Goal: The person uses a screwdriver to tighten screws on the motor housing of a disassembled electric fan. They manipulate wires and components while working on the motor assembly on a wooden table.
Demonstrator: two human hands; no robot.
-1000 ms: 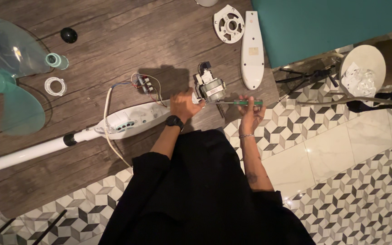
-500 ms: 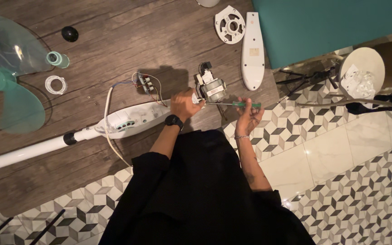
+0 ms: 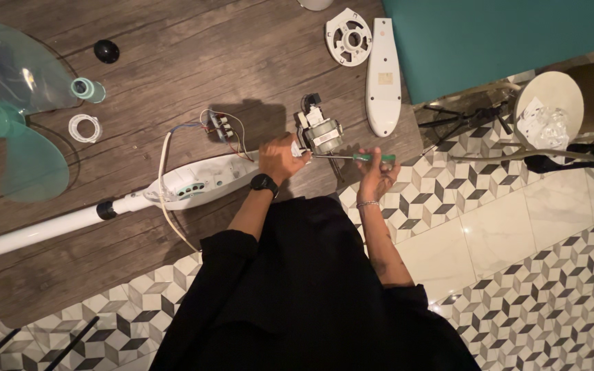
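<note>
A dismantled white stand fan lies on the wooden floor. My left hand [image 3: 280, 155], with a black watch on the wrist, grips the top end of the white fan neck housing [image 3: 201, 182], right beside the bare metal fan motor [image 3: 320, 132]. My right hand [image 3: 375, 168] is closed on a green-handled screwdriver [image 3: 362, 157]. Its shaft runs left, with the tip at the joint between housing and motor. Coloured wires and a small switch block [image 3: 219, 125] trail from the housing.
A translucent green fan blade [image 3: 8, 117] lies at far left, with a green cap [image 3: 85, 88], a white ring [image 3: 84, 127] and a black knob [image 3: 106, 50] near it. White cover parts [image 3: 383, 75] lie beyond the motor. A teal panel [image 3: 503, 34] and a round stool [image 3: 551, 103] stand to the right.
My hands and the screwdriver stay at the motor joint; only a slight shift of my right hand on the handle shows.
</note>
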